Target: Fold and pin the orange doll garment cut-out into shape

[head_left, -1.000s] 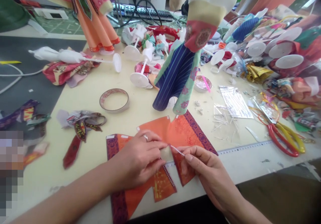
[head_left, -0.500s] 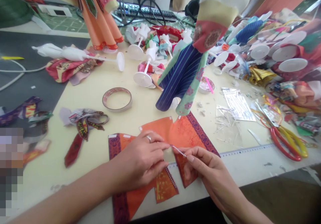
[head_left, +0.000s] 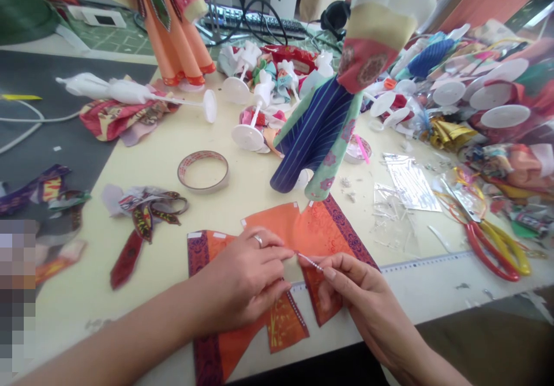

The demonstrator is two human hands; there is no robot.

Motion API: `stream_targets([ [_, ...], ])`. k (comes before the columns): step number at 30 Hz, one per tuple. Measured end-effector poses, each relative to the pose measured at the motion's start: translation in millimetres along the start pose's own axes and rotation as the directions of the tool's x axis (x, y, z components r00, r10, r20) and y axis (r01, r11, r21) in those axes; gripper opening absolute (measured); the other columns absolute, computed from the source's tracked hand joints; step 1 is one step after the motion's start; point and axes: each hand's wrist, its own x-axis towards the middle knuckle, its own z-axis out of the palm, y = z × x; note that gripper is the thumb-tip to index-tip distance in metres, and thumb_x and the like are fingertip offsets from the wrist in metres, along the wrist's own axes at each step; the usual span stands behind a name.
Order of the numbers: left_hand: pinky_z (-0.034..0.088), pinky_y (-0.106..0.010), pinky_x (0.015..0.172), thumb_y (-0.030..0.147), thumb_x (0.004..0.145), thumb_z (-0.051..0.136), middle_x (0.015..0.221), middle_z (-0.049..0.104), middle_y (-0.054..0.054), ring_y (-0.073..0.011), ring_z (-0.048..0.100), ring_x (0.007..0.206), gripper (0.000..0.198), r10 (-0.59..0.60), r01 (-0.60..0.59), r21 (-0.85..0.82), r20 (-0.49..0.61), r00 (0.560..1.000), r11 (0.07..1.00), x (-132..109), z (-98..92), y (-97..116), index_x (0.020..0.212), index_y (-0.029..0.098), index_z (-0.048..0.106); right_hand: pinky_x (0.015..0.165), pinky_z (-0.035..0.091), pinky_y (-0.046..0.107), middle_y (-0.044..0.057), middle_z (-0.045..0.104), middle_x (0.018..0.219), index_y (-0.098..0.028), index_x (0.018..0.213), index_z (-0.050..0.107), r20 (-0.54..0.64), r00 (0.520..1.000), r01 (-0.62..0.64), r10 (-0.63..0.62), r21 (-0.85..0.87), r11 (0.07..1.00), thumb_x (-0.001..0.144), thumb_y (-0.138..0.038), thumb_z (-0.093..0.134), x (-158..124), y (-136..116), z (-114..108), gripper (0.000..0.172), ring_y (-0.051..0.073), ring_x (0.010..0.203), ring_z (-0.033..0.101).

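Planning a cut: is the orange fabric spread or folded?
Spread: the orange fabric lies open on the table, with purple borders beyond the left hand and right hand.

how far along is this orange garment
Looks done: the orange doll and the striped doll stand dressed. In hand: the left hand rests on the flat orange garment, and the right hand holds a thin white strip at its edge. Left: the white doll form lies undressed.

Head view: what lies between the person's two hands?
A thin white strip runs between the left hand and the right hand, above orange patterned cloth, in the head view.
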Motion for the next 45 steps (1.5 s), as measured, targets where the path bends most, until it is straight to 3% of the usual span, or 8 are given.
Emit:
stream_targets([
  [19,0.041,-0.04,0.087,0.017,0.086,0.051,0.102,0.066,-0.006,-0.0222,0.053,0.097,0.012,0.019,-0.019,0.015,-0.022,1.0,1.0,-0.4,0.3,-0.1,0.082,0.014,0.061,0.053,0.044,0.022,-0.001,0.059,0.056,-0.016,0.084,0.058,0.022,1.0,-0.001,0.001,-0.017,1.0,0.087,-0.037,0.056,1.3,0.4,-0.4,0.021,0.01,0.05,0.054],
  [26,0.039,-0.042,0.091,0.02,0.084,0.053,0.113,0.063,-0.008,-0.0246,0.051,0.104,0.01,0.028,-0.028,0.049,0.002,1.0,0.998,0.2,0.9,1.3,0.085,0.014,0.061,0.051,0.043,0.019,-0.001,0.059,0.056,-0.016,0.078,0.056,0.004,1.0,-0.001,0.001,0.001,1.0,0.086,-0.036,0.058,-0.1,0.3,-1.5,0.021,0.009,0.05,0.054],
  [45,0.039,-0.044,0.092,0.033,0.084,0.055,0.116,0.061,-0.009,-0.0276,0.049,0.108,0.02,0.001,-0.006,0.05,0.094,0.996,0.999,2.8,-1.9,3.7,0.09,0.014,0.06,0.052,0.04,0.018,-0.002,0.058,0.055,-0.017,0.078,0.057,0.011,1.0,0.016,-0.017,0.026,1.0,0.087,-0.033,0.057,-1.6,-0.7,-2.4,0.019,0.007,0.049,0.052],
])
